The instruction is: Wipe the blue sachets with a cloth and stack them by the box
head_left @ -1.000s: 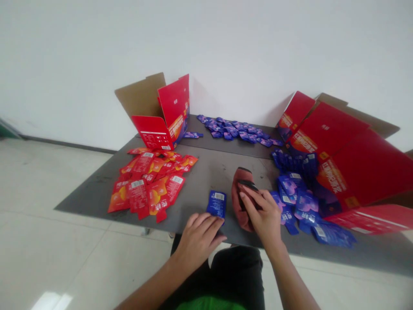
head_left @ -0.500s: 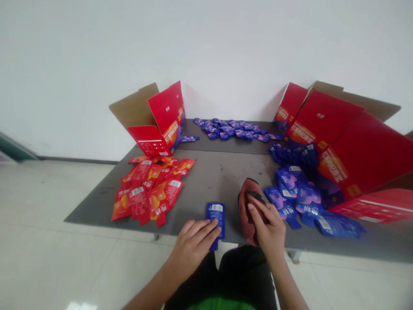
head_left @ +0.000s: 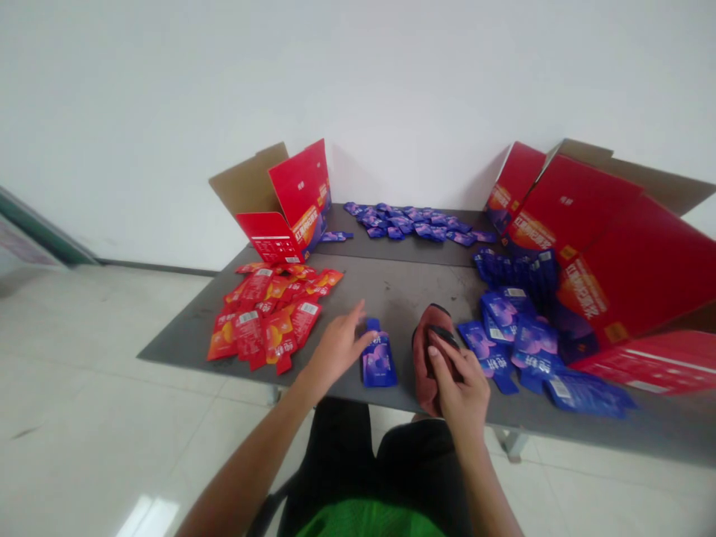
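1. Left hand (head_left: 334, 350) lies open at the near edge of the dark grey table (head_left: 391, 294), fingers spread, thumb touching a flat blue foil pouch (head_left: 378, 363) that rests picture side up.
2. Right hand (head_left: 459, 380) is curled around a reddish cloth with a small black object (head_left: 433, 350), just right of the pouch.
3. Farther left lies a heap of red foil sachets (head_left: 268, 313); right, a heap of blue sachets (head_left: 520, 335).
4. Open red cardboard cartons (head_left: 291, 201) stand at the far corners.

Blue-purple pouch (head_left: 379, 362), rust-red cloth (head_left: 426, 356), red-orange sachets (head_left: 267, 309), dark grey table (head_left: 391, 287).
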Demonstrator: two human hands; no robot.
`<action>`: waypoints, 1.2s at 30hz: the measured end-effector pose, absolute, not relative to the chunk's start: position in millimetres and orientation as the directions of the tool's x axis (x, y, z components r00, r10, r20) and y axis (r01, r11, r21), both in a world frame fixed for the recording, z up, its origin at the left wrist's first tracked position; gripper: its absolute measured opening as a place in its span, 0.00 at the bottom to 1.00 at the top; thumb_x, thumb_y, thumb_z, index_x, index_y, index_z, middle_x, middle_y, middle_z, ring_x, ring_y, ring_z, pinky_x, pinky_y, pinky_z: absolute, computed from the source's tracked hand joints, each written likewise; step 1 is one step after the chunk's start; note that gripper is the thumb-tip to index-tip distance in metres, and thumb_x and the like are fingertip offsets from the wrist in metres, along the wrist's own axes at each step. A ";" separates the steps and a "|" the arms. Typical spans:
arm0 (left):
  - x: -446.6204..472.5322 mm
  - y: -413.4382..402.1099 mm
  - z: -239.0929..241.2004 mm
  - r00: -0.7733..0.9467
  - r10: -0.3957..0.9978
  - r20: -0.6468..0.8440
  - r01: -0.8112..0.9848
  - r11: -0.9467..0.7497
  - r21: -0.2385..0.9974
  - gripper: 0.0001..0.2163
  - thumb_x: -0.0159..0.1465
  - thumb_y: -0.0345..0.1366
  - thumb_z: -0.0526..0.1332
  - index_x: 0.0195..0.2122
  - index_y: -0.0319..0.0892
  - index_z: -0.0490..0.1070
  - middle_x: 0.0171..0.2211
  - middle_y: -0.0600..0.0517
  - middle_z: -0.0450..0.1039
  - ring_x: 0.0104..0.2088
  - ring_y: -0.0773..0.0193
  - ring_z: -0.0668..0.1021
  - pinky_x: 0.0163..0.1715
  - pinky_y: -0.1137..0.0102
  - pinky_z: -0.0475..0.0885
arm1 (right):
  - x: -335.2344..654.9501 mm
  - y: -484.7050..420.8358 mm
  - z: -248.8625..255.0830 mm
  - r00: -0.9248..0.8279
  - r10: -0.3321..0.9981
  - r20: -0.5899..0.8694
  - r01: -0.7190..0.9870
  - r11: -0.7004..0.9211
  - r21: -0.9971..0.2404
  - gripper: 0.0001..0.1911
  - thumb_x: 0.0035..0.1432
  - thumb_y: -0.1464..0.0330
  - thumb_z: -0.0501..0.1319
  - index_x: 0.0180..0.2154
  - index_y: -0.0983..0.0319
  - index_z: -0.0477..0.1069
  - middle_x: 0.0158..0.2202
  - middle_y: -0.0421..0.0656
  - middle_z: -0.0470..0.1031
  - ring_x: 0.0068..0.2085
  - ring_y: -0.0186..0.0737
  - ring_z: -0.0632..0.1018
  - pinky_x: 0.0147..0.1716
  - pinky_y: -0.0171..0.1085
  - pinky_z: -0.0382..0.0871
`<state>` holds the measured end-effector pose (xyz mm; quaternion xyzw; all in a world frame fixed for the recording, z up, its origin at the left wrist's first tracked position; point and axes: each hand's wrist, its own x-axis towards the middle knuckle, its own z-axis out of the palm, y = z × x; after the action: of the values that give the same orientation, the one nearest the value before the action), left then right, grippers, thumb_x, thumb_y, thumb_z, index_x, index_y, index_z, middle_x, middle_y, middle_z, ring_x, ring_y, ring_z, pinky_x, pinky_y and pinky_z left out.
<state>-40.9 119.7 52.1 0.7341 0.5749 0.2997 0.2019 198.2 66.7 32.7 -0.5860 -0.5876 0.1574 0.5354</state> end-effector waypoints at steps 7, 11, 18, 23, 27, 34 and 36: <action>-32.0 25.7 36.5 0.415 0.844 0.340 0.794 -0.518 0.316 0.23 0.71 0.46 0.62 0.64 0.46 0.68 0.62 0.43 0.70 0.60 0.49 0.73 0.59 0.51 0.73 | 202.9 82.7 50.9 0.124 0.901 0.416 0.532 0.294 -0.794 0.15 0.67 0.58 0.65 0.52 0.52 0.80 0.41 0.42 0.78 0.42 0.39 0.79 0.45 0.39 0.72; -28.0 5.2 17.9 0.503 0.745 0.439 0.762 -0.621 0.181 0.17 0.75 0.39 0.57 0.62 0.38 0.70 0.61 0.41 0.72 0.62 0.52 0.73 0.60 0.56 0.74 | 186.6 91.8 78.5 -0.184 0.876 0.446 0.572 0.464 -0.676 0.14 0.69 0.60 0.62 0.54 0.51 0.79 0.45 0.43 0.79 0.45 0.39 0.79 0.47 0.38 0.74; -26.5 5.0 -3.2 0.489 0.677 0.551 0.731 -0.662 0.164 0.16 0.75 0.28 0.50 0.52 0.37 0.77 0.48 0.45 0.82 0.50 0.57 0.82 0.53 0.61 0.78 | 148.2 114.5 57.0 -0.637 0.734 0.236 0.658 0.677 -0.330 0.13 0.70 0.60 0.62 0.52 0.46 0.80 0.48 0.42 0.80 0.46 0.39 0.80 0.47 0.37 0.73; -27.7 7.4 1.3 0.505 0.675 0.538 0.730 -0.667 0.151 0.17 0.77 0.28 0.48 0.57 0.37 0.75 0.59 0.46 0.77 0.60 0.59 0.77 0.57 0.64 0.76 | 144.3 167.5 69.4 -0.534 0.818 0.213 0.795 0.571 -0.202 0.14 0.71 0.61 0.61 0.53 0.50 0.80 0.45 0.45 0.79 0.46 0.43 0.79 0.46 0.39 0.72; -26.6 8.2 -0.9 0.481 0.676 0.558 0.721 -0.667 0.187 0.17 0.76 0.27 0.49 0.56 0.38 0.75 0.54 0.46 0.80 0.56 0.59 0.79 0.54 0.64 0.77 | 147.8 137.2 88.3 -0.500 0.808 0.311 0.779 0.577 -0.246 0.15 0.72 0.60 0.58 0.55 0.51 0.79 0.47 0.45 0.78 0.47 0.44 0.78 0.47 0.39 0.72; -24.6 8.7 -1.4 0.439 0.682 0.585 0.717 -0.659 0.230 0.15 0.75 0.27 0.51 0.50 0.37 0.78 0.46 0.46 0.83 0.49 0.59 0.82 0.52 0.63 0.77 | 136.7 116.5 57.9 -0.563 0.810 0.164 0.759 0.586 -0.283 0.12 0.70 0.62 0.61 0.51 0.47 0.80 0.45 0.43 0.78 0.45 0.41 0.78 0.44 0.37 0.72; -24.9 8.8 1.0 0.463 0.680 0.569 0.720 -0.663 0.205 0.16 0.76 0.27 0.49 0.55 0.37 0.76 0.54 0.45 0.80 0.56 0.59 0.79 0.54 0.64 0.75 | 132.6 143.4 60.6 -0.522 0.838 0.159 0.807 0.546 -0.224 0.13 0.70 0.61 0.61 0.52 0.48 0.80 0.45 0.44 0.78 0.46 0.43 0.78 0.44 0.38 0.72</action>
<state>-24.9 8.8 1.0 0.8548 0.4093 0.3175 -0.0319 132.6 143.4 60.6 -0.4725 -0.8703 0.0612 0.1248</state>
